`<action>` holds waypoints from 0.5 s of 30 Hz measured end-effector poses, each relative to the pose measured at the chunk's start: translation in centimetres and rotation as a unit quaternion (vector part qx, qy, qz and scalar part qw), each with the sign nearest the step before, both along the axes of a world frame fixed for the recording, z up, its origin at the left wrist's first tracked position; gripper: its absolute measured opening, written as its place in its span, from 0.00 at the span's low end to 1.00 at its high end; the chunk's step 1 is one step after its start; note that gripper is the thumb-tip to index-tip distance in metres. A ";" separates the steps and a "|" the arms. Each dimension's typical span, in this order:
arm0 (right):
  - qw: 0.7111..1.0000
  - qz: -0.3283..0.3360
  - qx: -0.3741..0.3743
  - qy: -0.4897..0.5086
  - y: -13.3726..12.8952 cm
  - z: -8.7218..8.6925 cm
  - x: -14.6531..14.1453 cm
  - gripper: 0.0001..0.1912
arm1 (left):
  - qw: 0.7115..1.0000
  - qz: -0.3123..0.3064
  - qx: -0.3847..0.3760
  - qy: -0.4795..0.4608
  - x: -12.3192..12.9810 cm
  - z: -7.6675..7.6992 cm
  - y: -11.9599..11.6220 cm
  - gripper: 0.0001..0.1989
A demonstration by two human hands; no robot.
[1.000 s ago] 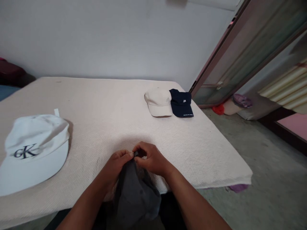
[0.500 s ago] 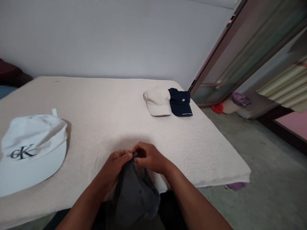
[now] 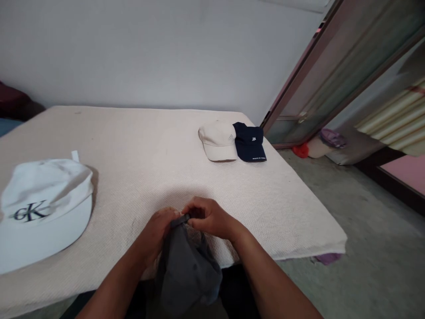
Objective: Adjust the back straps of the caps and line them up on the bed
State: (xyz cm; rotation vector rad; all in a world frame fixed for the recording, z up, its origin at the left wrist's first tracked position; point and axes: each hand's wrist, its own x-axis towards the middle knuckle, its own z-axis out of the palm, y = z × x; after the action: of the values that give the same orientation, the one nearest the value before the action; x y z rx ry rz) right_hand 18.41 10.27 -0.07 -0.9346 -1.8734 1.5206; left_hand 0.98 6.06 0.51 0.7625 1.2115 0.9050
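A dark grey cap point(image 3: 189, 270) hangs at the bed's front edge, its crown drooping toward my lap. My left hand point(image 3: 162, 226) pinches the cap's strap point(image 3: 179, 220) from the left side. At the strap's other end, the fingers of my right hand point(image 3: 207, 216) are closed on it. Whatever fastener lies between the fingertips is too small and covered to make out. Off to the left lies a white cap point(image 3: 49, 204) with a dark CK logo, its brim toward me.
A beige cap point(image 3: 217, 139) and a navy cap point(image 3: 250, 141) sit side by side near the far right of the bed point(image 3: 133, 141). Behind stands a pale wall point(image 3: 149, 53). Right of the bed are a concrete floor point(image 3: 375, 248) and a sliding door point(image 3: 318, 84).
My left hand has slid slightly left along the strap, so more of the strap shows between my hands. My right hand has barely moved, and the other caps lie as before.
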 end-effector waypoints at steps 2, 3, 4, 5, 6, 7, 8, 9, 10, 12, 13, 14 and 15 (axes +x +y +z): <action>0.999 0.012 -0.026 0.022 0.0 0.0 0.1 0.12 | 1.000 -0.018 0.003 0.009 -0.1 0.1 0.0 0.10; 0.998 0.022 -0.046 0.034 0.0 0.0 0.1 0.13 | 1.000 -0.029 0.004 0.008 -0.1 0.2 0.0 0.10; 0.996 0.034 -0.069 0.049 0.0 0.1 0.2 0.13 | 0.999 -0.038 0.005 0.006 -0.1 0.3 0.0 0.10; 0.993 0.046 -0.093 0.064 0.0 0.1 0.3 0.14 | 0.999 -0.044 0.005 0.003 -0.1 0.4 0.0 0.10; 0.989 0.056 -0.114 0.079 0.1 0.1 0.4 0.14 | 0.999 -0.046 0.004 0.000 -0.1 0.4 0.1 0.10; 0.985 0.060 -0.132 0.089 0.1 0.1 0.5 0.14 | 0.999 -0.045 -0.001 -0.005 -0.1 0.5 0.1 0.09; 0.983 0.059 -0.145 0.092 0.2 0.0 0.6 0.14 | 0.999 -0.043 -0.009 -0.013 0.0 0.5 0.1 0.08; 0.982 0.053 -0.156 0.089 0.3 -0.1 0.8 0.13 | 0.999 -0.044 -0.020 -0.022 0.0 0.5 0.1 0.07; 0.982 0.046 -0.164 0.083 0.3 -0.2 0.8 0.12 | 0.998 -0.046 -0.030 -0.033 0.1 0.5 0.1 0.05; 0.978 0.037 -0.188 0.079 0.4 -0.3 1.0 0.10 | 0.997 -0.048 -0.036 -0.051 0.3 0.6 0.1 0.03; 0.975 0.038 -0.203 0.084 0.4 -0.3 1.0 0.10 | 0.997 -0.047 -0.033 -0.053 0.4 0.6 0.1 0.03; 0.970 0.038 -0.220 0.093 0.4 -0.3 1.0 0.10 | 0.997 -0.045 -0.029 -0.050 0.4 0.7 0.1 0.02; 0.965 0.036 -0.237 0.107 0.4 -0.3 1.1 0.11 | 0.998 -0.043 -0.023 -0.041 0.5 0.8 0.1 0.03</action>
State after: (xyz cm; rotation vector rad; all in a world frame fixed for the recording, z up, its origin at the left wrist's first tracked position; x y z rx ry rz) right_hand 19.47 10.70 -0.32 -0.8629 -1.4281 2.0777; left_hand 1.49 6.15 1.30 0.7275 1.1165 0.8274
